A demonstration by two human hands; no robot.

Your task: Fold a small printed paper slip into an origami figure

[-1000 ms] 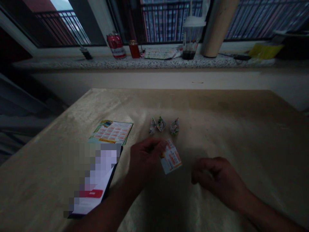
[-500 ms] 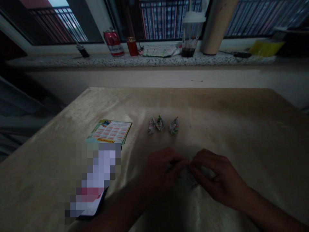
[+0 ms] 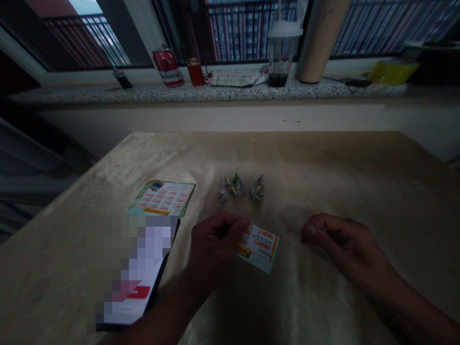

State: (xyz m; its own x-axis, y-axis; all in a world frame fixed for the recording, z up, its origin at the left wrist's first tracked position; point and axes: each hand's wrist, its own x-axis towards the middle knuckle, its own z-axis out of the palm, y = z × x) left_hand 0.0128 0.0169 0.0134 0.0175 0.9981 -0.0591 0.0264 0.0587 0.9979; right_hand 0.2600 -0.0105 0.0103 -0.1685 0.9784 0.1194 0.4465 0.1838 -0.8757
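My left hand (image 3: pixel 219 244) pinches a small printed paper slip (image 3: pixel 264 244) between thumb and fingers, its free end pointing right over the table. The slip carries orange and blue print with a pale blue edge. To the right, my right hand (image 3: pixel 338 244) is apart from the slip, with its thumb pressed against curled fingers. Whether anything is in those fingers is hidden. Beyond the hands stand three small folded paper pieces (image 3: pixel 258 188), two close together on the left and one a little to the right.
A stack of printed slips (image 3: pixel 165 196) lies on the table (image 3: pixel 341 167) at left, above a phone (image 3: pixel 136 306) with a partly blurred screen. On the windowsill (image 3: pixel 151 93) stand a red can (image 3: pixel 167 67), an orange-red jar (image 3: pixel 196 72), a lidded cup (image 3: pixel 282 55) and a cardboard tube (image 3: pixel 323 43).
My hands, together a moment ago, have moved apart. The left one moved left with the slip, which now shows clearly; the right one moved slightly right.
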